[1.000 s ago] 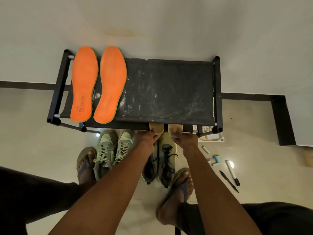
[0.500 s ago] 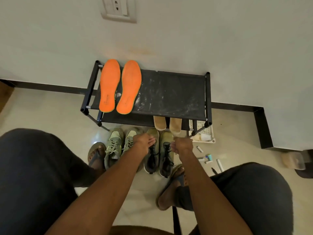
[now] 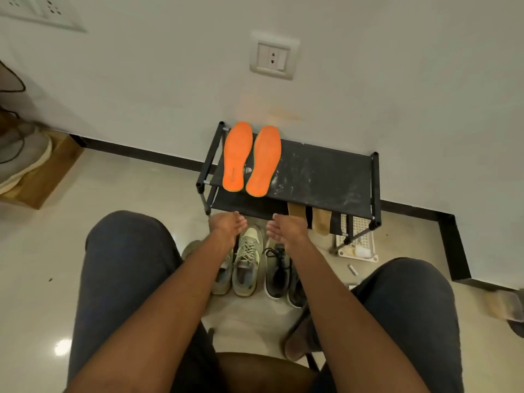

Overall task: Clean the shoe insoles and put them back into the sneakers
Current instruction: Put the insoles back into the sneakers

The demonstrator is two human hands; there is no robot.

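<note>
We list matt orange foam-like insoles (image 3: 251,160) on a dusty black cloth shelf (image 3: 323,177) with metal tubes, mesh-and-lace sneakers (image 3: 248,259), and glossy pale floor tiles (image 3: 56,251).

Dim warm light, floor glare lower left, blurred, curved edges.

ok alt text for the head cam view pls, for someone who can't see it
Seen from above, a seated person reaches an open left hand and right hand over two pairs of sneakers on the floor. Beyond, two orange insoles lie on a black shoe rack against a white wall.
</note>
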